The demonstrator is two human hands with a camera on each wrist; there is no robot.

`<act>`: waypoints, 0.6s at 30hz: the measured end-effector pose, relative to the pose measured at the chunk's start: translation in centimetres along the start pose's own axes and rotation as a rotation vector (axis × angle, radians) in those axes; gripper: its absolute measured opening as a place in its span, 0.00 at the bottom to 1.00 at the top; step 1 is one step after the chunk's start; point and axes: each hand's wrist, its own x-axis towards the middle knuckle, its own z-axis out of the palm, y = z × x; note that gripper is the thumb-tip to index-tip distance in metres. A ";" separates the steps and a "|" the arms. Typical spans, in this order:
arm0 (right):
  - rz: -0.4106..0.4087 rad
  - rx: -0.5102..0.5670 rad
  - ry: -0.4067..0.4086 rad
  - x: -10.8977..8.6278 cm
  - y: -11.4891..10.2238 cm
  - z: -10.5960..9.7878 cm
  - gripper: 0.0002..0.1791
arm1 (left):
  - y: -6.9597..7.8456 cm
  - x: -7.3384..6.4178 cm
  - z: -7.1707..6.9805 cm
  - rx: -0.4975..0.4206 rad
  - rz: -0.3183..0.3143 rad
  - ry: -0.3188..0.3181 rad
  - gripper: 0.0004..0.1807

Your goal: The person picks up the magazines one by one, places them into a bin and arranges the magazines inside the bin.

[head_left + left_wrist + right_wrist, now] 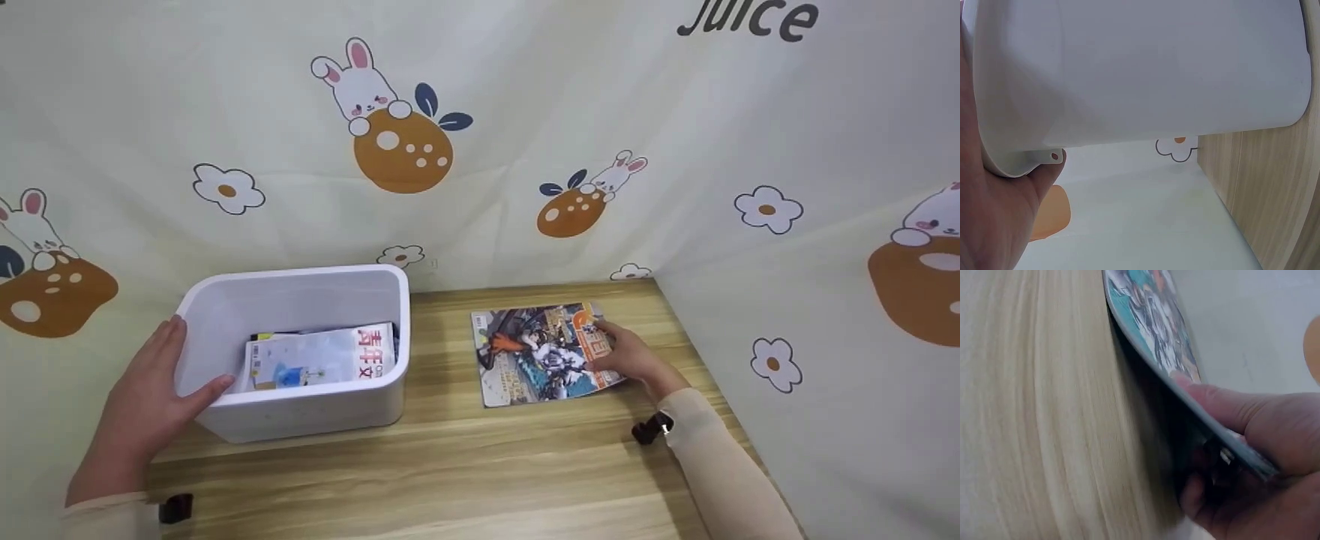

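Observation:
At the left of the head view stands a white plastic bin [315, 412], with my left hand [146, 397] gripping its left rim near the front corner. The left wrist view shows the bin's outer wall [1157, 67] close up and my hand [994, 208] at its edge. Inside the bin lies a pale magazine [322, 356] on top of other reading matter that is mostly hidden. A colourful comic-style magazine [540, 352] is to the right. My right hand [634, 356] pinches its right edge, thumb on the cover and fingers underneath, bending that edge up off the table.
The wood-grain table [450, 480] carries both things. Behind it and at the sides hang pale curtains [495, 90] printed with rabbits, oranges and flowers. The bin's back is near the rear curtain, and my right forearm [720, 465] runs beside the right one.

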 end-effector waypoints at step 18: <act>0.002 0.355 -0.046 -0.1 2.9 0.7 0.50 | 0.1 -0.1 0.0 -0.009 -0.007 0.005 0.64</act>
